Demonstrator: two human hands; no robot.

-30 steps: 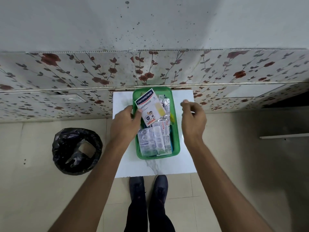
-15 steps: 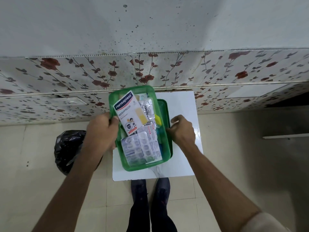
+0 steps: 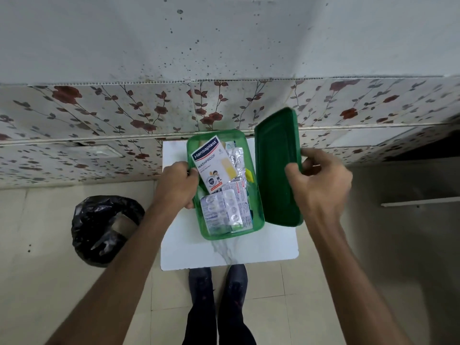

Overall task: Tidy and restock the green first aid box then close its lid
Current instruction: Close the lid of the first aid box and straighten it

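The green first aid box (image 3: 258, 224) sits open on a small white table (image 3: 189, 255). Inside lie a Hansaplast plaster pack (image 3: 212, 165) and silver tablet blister strips (image 3: 222, 210). My left hand (image 3: 176, 185) grips the box's left rim. My right hand (image 3: 321, 185) holds the dark green lid (image 3: 276, 168) raised and tilted just to the right of the box, fingers wrapped over its right edge.
A bin lined with a black bag (image 3: 105, 229) stands on the tiled floor left of the table. A floral-patterned wall (image 3: 124, 113) runs right behind the table. My shoes (image 3: 217, 282) are at the table's near edge.
My left hand slid the box left and back toward centre. My right hand took the lid from under the box and lifted it up at the box's right side.
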